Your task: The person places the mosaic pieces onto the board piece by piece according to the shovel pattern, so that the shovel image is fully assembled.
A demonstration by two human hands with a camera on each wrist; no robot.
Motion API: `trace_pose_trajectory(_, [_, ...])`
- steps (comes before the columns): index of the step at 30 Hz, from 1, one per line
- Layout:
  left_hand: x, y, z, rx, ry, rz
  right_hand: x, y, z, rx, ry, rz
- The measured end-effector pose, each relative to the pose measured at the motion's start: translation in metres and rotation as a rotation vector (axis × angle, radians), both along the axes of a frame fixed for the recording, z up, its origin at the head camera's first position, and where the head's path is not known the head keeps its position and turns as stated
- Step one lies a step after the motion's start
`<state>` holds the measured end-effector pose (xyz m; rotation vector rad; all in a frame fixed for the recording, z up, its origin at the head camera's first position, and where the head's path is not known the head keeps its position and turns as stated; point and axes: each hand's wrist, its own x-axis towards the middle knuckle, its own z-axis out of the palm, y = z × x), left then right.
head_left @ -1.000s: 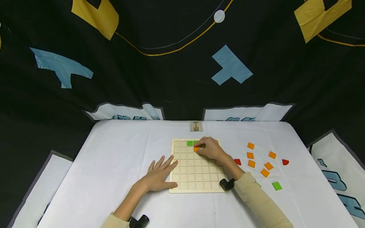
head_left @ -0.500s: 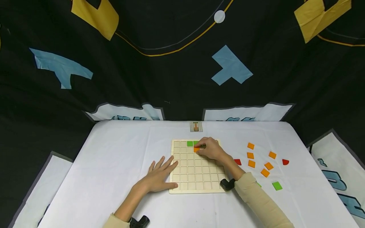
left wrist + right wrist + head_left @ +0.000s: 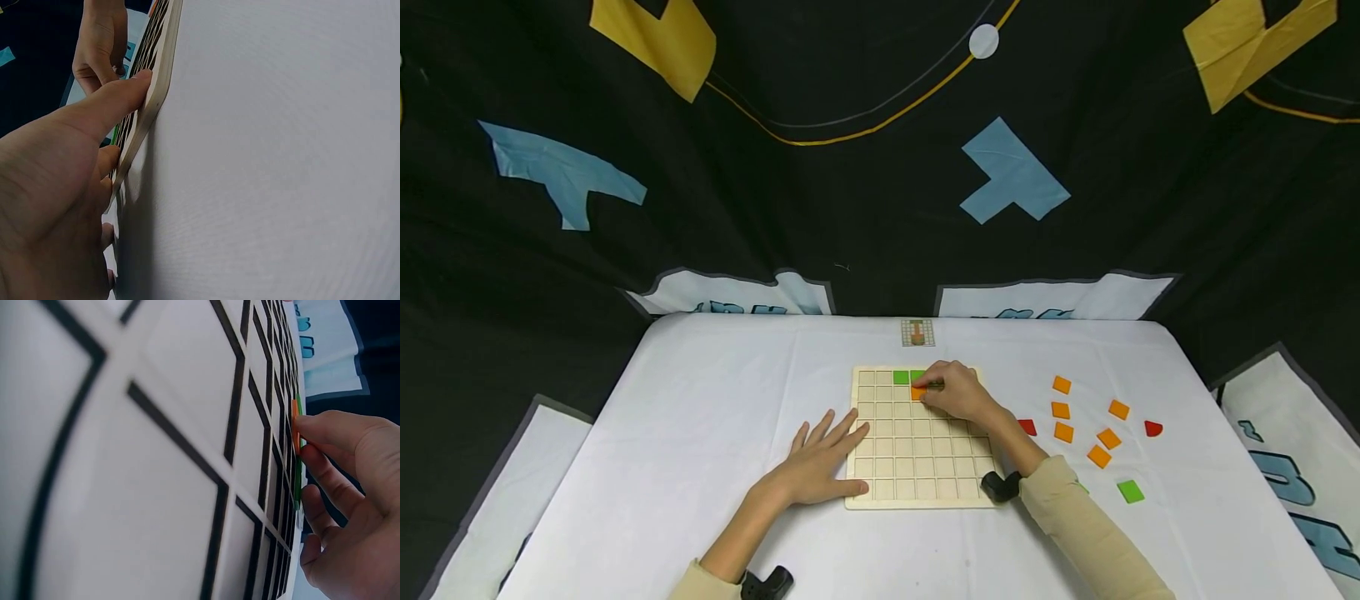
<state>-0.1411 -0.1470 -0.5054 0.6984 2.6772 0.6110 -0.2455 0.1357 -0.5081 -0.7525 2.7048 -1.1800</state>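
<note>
A pale wooden grid board (image 3: 921,450) lies on the white table. My left hand (image 3: 816,468) is spread at its left side, with thumb and some fingertips over the edge; the left wrist view shows the thumb (image 3: 125,94) on the rim. Over the far rows, my right hand (image 3: 957,392) pinches an orange square tile (image 3: 917,394) between thumb and fingers. Seen from the right wrist, that orange tile (image 3: 295,428) sits right at the board surface. Just behind it, green square tiles (image 3: 901,377) fill part of the far row, partly hidden by the right hand.
Several loose orange tiles (image 3: 1063,432) lie right of the board, with red pieces (image 3: 1153,428) and a green tile (image 3: 1130,492). Another green piece is mostly hidden by the right sleeve (image 3: 1075,517). A small pattern card (image 3: 917,333) lies behind the board. A dark curtain (image 3: 880,217) hangs behind.
</note>
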Motion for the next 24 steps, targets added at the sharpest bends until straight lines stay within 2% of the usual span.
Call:
trace_pose_trajectory(4, [0.000, 0.000, 0.000, 0.001, -0.003, -0.001, 0.001, 0.000, 0.001, -0.001, 0.000, -0.011])
trace_pose_trajectory(7, [0.000, 0.000, 0.000, 0.000, -0.002, 0.001, 0.002, 0.002, 0.002, 0.012, 0.031, -0.030])
trace_pose_trajectory(10, [0.000, 0.001, 0.000, -0.002, -0.003, 0.002, 0.004, 0.007, 0.007, 0.012, 0.064, -0.051])
trace_pose_trajectory(13, [0.000, 0.001, 0.000, -0.001, -0.003, 0.003, 0.007, 0.018, 0.015, -0.012, 0.060, -0.069])
trace_pose_trajectory(17, [0.000, 0.001, 0.000, 0.004, -0.005, 0.007, 0.010, 0.040, 0.023, -0.027, 0.049, -0.130])
trace_pose_trajectory(24, [0.000, 0.001, 0.001, 0.010, -0.004, 0.011, 0.013, 0.097, 0.027, -0.015, 0.041, -0.289])
